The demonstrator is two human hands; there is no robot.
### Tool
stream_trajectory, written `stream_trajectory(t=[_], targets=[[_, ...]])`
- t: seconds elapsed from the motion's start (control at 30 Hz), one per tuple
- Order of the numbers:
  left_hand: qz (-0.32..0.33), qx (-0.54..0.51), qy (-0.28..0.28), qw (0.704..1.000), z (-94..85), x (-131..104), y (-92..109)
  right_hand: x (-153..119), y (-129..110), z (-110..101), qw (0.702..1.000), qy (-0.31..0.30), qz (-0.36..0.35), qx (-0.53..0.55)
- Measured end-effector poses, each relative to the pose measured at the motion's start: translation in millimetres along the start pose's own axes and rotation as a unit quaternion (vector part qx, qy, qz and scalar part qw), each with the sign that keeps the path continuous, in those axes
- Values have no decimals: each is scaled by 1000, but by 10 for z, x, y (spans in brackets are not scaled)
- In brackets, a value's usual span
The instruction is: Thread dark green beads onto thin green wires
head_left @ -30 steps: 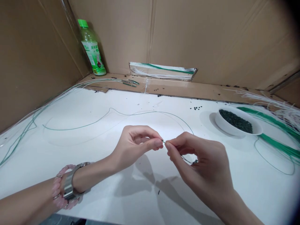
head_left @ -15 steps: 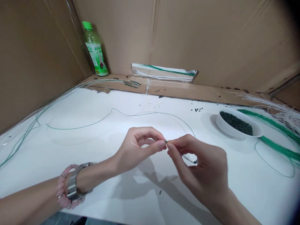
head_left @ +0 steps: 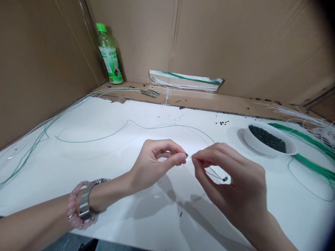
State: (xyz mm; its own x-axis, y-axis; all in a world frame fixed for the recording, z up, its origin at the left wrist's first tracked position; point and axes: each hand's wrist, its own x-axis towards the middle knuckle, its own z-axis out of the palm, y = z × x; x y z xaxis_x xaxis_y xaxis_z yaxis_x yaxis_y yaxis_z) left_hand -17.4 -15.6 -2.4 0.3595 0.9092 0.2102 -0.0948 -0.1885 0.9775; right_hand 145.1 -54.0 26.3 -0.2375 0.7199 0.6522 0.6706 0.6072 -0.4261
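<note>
My left hand (head_left: 159,160) pinches a tiny dark green bead (head_left: 187,155) between thumb and forefinger. Just to its right, my right hand (head_left: 230,177) has its thumb and forefinger closed on a thin wire, a short stretch of which shows between the two hands. The green wire (head_left: 115,134) runs from behind my right hand in a long curve to the left over the white table (head_left: 115,223). Below my right fingers, a loop of wire carries a small dark cluster (head_left: 224,179).
A white bowl (head_left: 251,141) of dark beads stands at the right, beside coiled green wire (head_left: 314,165). Loose beads (head_left: 223,123) lie behind it. A green bottle (head_left: 110,62) stands at the back left. Bundled wires (head_left: 31,146) lie along the left edge.
My right hand has moved to the right, away from my left fingertips, opening a small gap with wire across it. The dark cluster has shifted right with it.
</note>
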Motion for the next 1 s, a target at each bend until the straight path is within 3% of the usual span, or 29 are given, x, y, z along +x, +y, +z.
stream_trajectory(t=[0.73, 1.0], targets=[[24, 20, -18, 999, -5, -7, -4, -17, 24, 6, 999, -40, 8, 4], [57, 84, -17, 995, -19, 18, -15, -30, 80, 39, 995, -58, -58, -58]])
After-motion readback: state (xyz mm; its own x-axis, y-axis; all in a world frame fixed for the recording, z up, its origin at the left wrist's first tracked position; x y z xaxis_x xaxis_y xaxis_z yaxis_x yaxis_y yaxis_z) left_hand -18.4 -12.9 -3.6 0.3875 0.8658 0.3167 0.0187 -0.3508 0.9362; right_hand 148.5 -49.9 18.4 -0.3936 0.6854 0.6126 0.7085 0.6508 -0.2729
